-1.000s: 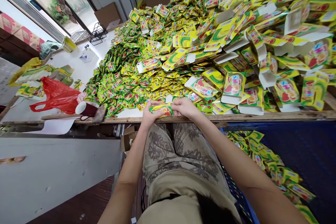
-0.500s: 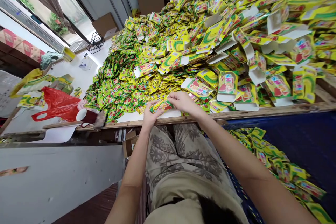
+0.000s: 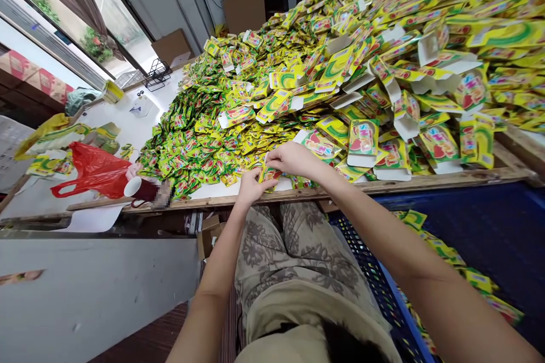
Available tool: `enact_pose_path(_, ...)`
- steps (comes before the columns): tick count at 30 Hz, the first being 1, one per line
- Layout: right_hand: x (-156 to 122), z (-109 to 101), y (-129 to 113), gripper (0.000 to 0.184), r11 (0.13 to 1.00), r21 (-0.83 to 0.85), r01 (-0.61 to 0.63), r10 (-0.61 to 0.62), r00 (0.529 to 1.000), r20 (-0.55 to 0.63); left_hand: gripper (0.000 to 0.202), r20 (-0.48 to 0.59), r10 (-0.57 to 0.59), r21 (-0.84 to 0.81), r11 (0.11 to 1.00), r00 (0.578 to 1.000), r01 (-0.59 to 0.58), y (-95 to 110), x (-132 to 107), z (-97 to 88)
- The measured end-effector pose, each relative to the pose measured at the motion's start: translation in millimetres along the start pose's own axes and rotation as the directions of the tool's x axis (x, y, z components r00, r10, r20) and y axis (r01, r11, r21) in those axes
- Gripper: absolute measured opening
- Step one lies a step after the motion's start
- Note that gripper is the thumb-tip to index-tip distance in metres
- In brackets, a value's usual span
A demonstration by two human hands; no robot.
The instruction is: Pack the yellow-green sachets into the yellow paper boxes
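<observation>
Both my hands meet at the table's front edge around one small yellow-green box [image 3: 269, 173] printed with red fruit. My left hand [image 3: 252, 186] grips it from the left, thumb across the near side. From above and the right, my right hand [image 3: 293, 160] closes its fingers on the top end of it and hides much of it. Just beyond my hands lies a heap of small green and yellow packets [image 3: 204, 142]. Several open-flapped printed boxes [image 3: 363, 139] lie on the heap to the right of my right hand.
To the left are a red plastic bag [image 3: 96, 170], a dark mug [image 3: 142, 188] and a black wire rack [image 3: 157, 74]. A wooden rim [image 3: 221, 201] runs along the table's front. Below right, a blue crate [image 3: 481, 227] holds several yellow-green boxes.
The box has turned from lying lengthwise to more upright and is now more covered. My right hand has moved over its top, and the view has shifted slightly.
</observation>
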State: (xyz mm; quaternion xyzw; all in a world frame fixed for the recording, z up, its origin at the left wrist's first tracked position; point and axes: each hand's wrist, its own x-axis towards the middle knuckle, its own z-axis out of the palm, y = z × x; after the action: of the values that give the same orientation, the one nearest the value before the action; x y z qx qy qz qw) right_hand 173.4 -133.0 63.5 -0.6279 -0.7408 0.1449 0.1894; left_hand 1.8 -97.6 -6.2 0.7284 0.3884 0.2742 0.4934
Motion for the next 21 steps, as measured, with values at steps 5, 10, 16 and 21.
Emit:
enact_pose_path(5, 4, -3, 1, 0.024, 0.999, -0.045, -0.017, 0.018, 0.999, 0.034, 0.037, 0.016, -0.017, -0.089, 0.996, 1.000, 0.019, 2, 4, 6.5)
enact_pose_path(10, 10, -7, 1, 0.021, 0.997, -0.065, -0.030, 0.036, 0.994, 0.108, 0.038, 0.001, -0.052, -0.171, 0.984, 0.999, 0.051, 0, 10, 14.3)
enact_pose_path(16, 11, 3, 7, 0.020, 0.995, 0.098, -0.026, 0.024, 0.999, 0.022, 0.040, -0.032, -0.142, -0.277, 0.952, 0.989, 0.128, -15, 14, 18.7)
enact_pose_path(21, 14, 11, 12, 0.023, 0.999, 0.039, 0.001, -0.003, 0.999, 0.053, 0.041, 0.027, -0.110, -0.294, 0.949, 0.994, 0.113, -16, 15, 20.4)
